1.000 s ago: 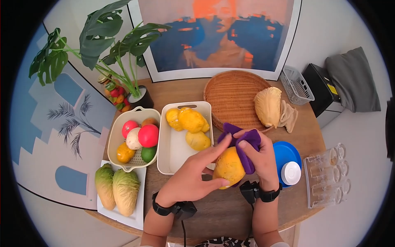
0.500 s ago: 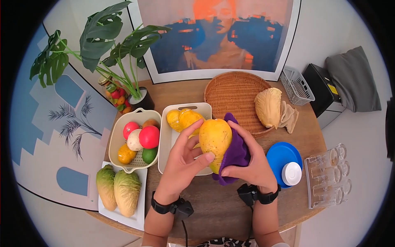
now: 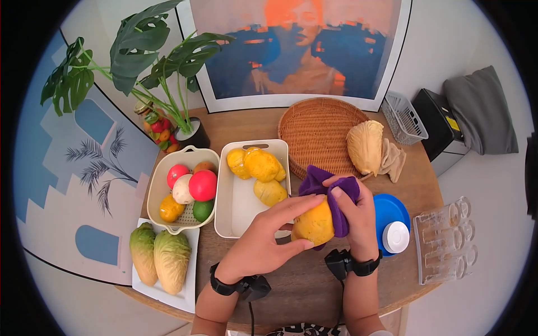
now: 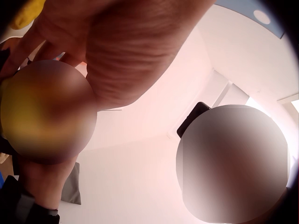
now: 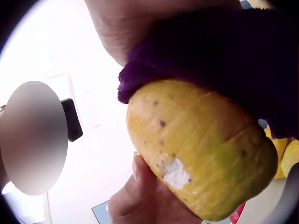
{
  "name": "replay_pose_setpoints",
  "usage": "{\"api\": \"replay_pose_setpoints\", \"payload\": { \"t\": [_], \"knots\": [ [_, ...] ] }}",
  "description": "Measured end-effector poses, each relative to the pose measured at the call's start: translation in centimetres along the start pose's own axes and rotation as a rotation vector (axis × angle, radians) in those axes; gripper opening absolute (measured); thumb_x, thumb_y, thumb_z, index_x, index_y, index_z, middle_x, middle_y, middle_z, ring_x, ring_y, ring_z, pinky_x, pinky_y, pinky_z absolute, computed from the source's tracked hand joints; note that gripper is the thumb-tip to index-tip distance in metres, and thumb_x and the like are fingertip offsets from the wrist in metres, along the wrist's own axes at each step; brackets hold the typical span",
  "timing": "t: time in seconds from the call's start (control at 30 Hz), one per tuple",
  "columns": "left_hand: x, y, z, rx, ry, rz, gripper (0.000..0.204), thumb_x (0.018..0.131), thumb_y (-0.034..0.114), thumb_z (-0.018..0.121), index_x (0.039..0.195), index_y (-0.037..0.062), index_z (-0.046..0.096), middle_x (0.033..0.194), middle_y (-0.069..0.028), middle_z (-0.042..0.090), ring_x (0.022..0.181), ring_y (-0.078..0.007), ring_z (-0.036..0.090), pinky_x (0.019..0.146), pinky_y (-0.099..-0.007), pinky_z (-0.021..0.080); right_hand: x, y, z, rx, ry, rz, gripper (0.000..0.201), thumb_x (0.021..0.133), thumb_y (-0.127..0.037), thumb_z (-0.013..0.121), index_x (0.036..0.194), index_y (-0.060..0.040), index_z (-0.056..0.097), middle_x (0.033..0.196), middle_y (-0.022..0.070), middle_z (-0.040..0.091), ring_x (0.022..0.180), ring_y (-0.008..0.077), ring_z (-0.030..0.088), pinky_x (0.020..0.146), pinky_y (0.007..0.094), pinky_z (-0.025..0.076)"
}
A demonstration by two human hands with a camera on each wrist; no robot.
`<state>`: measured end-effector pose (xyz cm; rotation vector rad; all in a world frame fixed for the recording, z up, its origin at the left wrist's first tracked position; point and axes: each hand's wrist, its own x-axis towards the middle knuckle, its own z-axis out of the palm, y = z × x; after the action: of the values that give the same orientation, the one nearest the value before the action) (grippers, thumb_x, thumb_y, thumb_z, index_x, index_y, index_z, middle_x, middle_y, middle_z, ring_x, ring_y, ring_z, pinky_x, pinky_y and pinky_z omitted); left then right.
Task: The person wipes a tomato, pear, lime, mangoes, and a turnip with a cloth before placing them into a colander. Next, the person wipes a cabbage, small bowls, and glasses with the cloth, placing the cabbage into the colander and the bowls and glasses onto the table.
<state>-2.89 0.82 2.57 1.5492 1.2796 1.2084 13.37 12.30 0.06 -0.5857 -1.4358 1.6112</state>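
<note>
My left hand [image 3: 263, 241] grips a yellow papaya-like fruit [image 3: 314, 225] between thumb and fingers, above the front of the table. My right hand [image 3: 361, 215] holds a folded purple cloth [image 3: 343, 207] against the fruit's right side, thumb on top of the cloth. In the right wrist view the fruit [image 5: 201, 140] shows dark specks, a greenish tinge and a small white patch. The cloth [image 5: 201, 51] covers its upper side there. In the left wrist view my left palm [image 4: 135, 51] fills the top, and the fruit is blurred.
A white tray [image 3: 241, 221] with several yellow fruits stands left of my hands. Beyond it are a colander [image 3: 154, 193] of produce and a plate [image 3: 188, 280] with two cabbages. Behind is a wicker tray [image 3: 314, 131]; rightward, a blue plate [image 3: 386, 204] and a glass rack [image 3: 420, 255].
The fruit rose and stood upright half a second ago; now it is tilted and lower again, slightly right. The cloth has moved from behind its right side up to its upper right.
</note>
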Motion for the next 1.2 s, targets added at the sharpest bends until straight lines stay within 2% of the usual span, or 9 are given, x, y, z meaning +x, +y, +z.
{"api": "replay_pose_setpoints", "payload": {
  "t": [0.27,0.43,0.47,0.6,0.73,0.83,0.93,1.13,1.2],
  "knots": [
    [0.1,-1.6,-0.5,-0.164,0.061,-0.017,0.072,0.081,0.004,0.072,0.146,0.014,0.043,0.14,-0.0089,0.048,0.118,-0.0205,0.055,0.093,-0.0334,0.05,-0.1,-0.5,-0.4,0.1,-0.026,0.077,0.028,0.092,-0.016,0.067,0.113,0.0007,0.062,0.104,0.0052,0.066,0.093,0.0089,0.06,0.083,0.0246,0.05],
    [0.7,-1.4,-0.2,-0.477,0.168,-0.063,0.069,0.091,0.009,0.065,0.151,0.0065,0.031,0.142,-0.0102,0.043,0.121,-0.0208,0.053,0.096,-0.0336,0.048,-0.2,-1.1,-0.6,0.001,-0.228,0.028,0.067,0.08,-0.009,0.077,0.14,-0.002,0.046,0.126,0.0069,0.058,0.11,0.0124,0.056,0.098,0.0282,0.045],
    [0.7,-1.3,-0.1,-0.551,0.218,-0.082,0.068,0.093,0.01,0.06,0.152,0.0058,0.027,0.145,-0.0112,0.04,0.126,-0.0217,0.049,0.1,-0.036,0.046,0.0,-0.7,-0.4,-0.053,-0.244,0.012,0.084,0.072,-0.009,0.083,0.144,-0.003,0.04,0.134,0.0104,0.053,0.119,0.0182,0.053,0.103,0.0322,0.041],
    [0.8,-1.2,0.0,-0.681,0.29,-0.081,0.065,0.098,0.011,0.052,0.154,0.0048,0.02,0.151,-0.0121,0.035,0.134,-0.0233,0.043,0.106,-0.0395,0.041,0.1,0.0,0.6,-0.303,-0.281,-0.138,0.102,0.063,-0.012,0.087,0.148,-0.0045,0.032,0.144,0.0172,0.043,0.132,0.0277,0.043,0.11,0.0372,0.035],
    [0.7,-1.7,-0.4,-0.664,0.3,-0.112,0.066,0.097,0.011,0.055,0.153,0.0023,0.021,0.15,-0.0128,0.036,0.134,-0.0227,0.043,0.107,-0.0388,0.041,0.0,0.1,1.0,-0.337,-0.269,-0.153,0.099,0.065,-0.012,0.087,0.147,-0.0048,0.033,0.142,0.0166,0.044,0.131,0.0264,0.044,0.109,0.0368,0.036],
    [0.8,-1.8,-0.5,-0.523,0.291,-0.059,0.075,0.092,0.004,0.063,0.154,0.0034,0.02,0.142,-0.0113,0.045,0.12,-0.0185,0.054,0.1,-0.0318,0.046,-0.1,-0.1,1.2,-0.254,-0.244,-0.12,0.094,0.066,-0.013,0.087,0.144,-0.0043,0.037,0.14,0.0154,0.046,0.129,0.0242,0.046,0.108,0.0362,0.038],
    [0.8,-1.8,-0.5,-0.55,0.168,-0.063,0.081,0.087,0.001,0.069,0.153,0.0033,0.023,0.14,-0.0104,0.047,0.116,-0.017,0.056,0.098,-0.0306,0.047,0.0,0.1,0.6,-0.115,-0.188,-0.043,0.083,0.07,-0.016,0.086,0.14,-0.003,0.043,0.133,0.0124,0.052,0.122,0.0203,0.051,0.104,0.0344,0.041],
    [0.6,-2.2,0.4,-0.338,-0.022,-0.053,0.082,0.085,0.004,0.072,0.153,0.0076,0.026,0.137,-0.008,0.047,0.114,-0.0157,0.058,0.1,-0.0319,0.046,-0.1,-0.4,0.1,0.037,-0.002,0.019,0.031,0.095,-0.025,0.063,0.111,0.0012,0.063,0.097,0.0046,0.066,0.089,0.0086,0.06,0.08,0.0248,0.05],
    [0.6,-2.2,0.6,-0.32,-0.026,-0.052,0.082,0.085,0.005,0.073,0.153,0.0083,0.027,0.137,-0.008,0.046,0.115,-0.016,0.057,0.1,-0.0321,0.046,0.1,-0.3,-0.1,0.067,0.009,0.064,0.031,0.095,-0.026,0.063,0.11,0.0015,0.063,0.097,0.0045,0.066,0.088,0.0086,0.06,0.08,0.0248,0.05]
  ]
}}
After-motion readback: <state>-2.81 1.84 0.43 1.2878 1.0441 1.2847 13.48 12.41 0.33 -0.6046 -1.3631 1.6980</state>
